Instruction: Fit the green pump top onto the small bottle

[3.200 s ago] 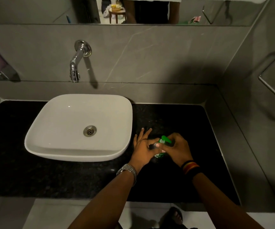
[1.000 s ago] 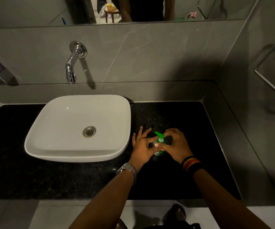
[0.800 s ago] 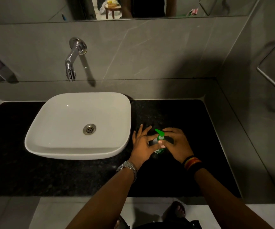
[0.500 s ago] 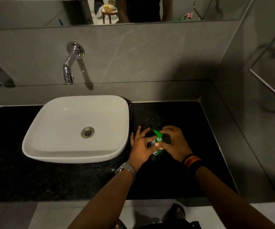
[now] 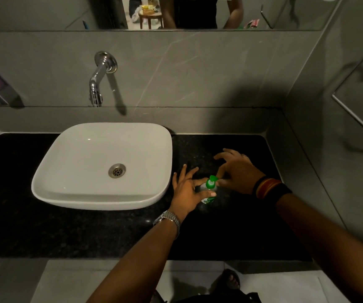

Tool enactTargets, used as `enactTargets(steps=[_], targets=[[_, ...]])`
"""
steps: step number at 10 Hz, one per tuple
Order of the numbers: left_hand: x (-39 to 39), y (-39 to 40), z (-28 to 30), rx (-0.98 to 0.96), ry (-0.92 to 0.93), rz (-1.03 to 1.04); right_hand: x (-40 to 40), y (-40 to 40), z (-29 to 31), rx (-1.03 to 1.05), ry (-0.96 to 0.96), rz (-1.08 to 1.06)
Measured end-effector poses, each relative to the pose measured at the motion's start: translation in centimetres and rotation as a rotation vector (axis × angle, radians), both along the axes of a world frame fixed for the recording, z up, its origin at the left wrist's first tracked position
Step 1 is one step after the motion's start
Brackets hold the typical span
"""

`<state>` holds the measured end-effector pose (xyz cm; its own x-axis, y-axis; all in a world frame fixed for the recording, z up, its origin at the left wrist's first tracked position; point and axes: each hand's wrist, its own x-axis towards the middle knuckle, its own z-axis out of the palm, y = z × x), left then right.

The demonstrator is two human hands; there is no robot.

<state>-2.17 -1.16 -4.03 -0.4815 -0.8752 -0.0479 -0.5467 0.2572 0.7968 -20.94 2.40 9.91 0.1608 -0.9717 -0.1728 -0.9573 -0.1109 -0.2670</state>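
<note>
**Green pump top being seated on a small bottle beside the basin**

Nearest the viewer, two bare forearms are seen reaching forward over a black speckled surface. A metal wristwatch is worn on the left wrist, and dark and orange bands on the right.

Just beyond, the small bottle is stood upright on the surface, right of the basin and near its front corner. Its body is gripped by the left hand, thumb and forefinger closed round it and the other fingers fanned out. The green pump top is seen sitting on the bottle's neck. The right hand is held beside the pump, thumb and forefinger tips pinched at its collar, the remaining fingers spread loose above the surface. Whether the collar is fully threaded cannot be told.

The step is judged to be the final tightening. It would be done well if the bottle were kept pressed down and steady, the pump held straight over the neck, and the collar turned gently until firm, so that cross-threading or tipping is avoided.

Farther back, a white square basin with a metal drain is set on the surface. Behind it, a chrome wall tap is mounted on grey tile, with a mirror strip along the top.
</note>
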Motion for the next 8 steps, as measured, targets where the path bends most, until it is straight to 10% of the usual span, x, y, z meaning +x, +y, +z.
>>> enactTargets(steps=[3,6,8], targets=[[0.0,-0.1,-0.5,-0.015,0.026,0.007,1.4,1.1,-2.5,0.351,-0.823,-0.728],[0.1,0.0,0.9,0.019,-0.046,-0.006,2.1,1.8,-2.2,0.318,-0.829,-0.805],[1.7,-1.9,5.5,-0.059,-0.212,-0.175,-0.6,4.2,1.0,-0.057,-0.95,-0.701]])
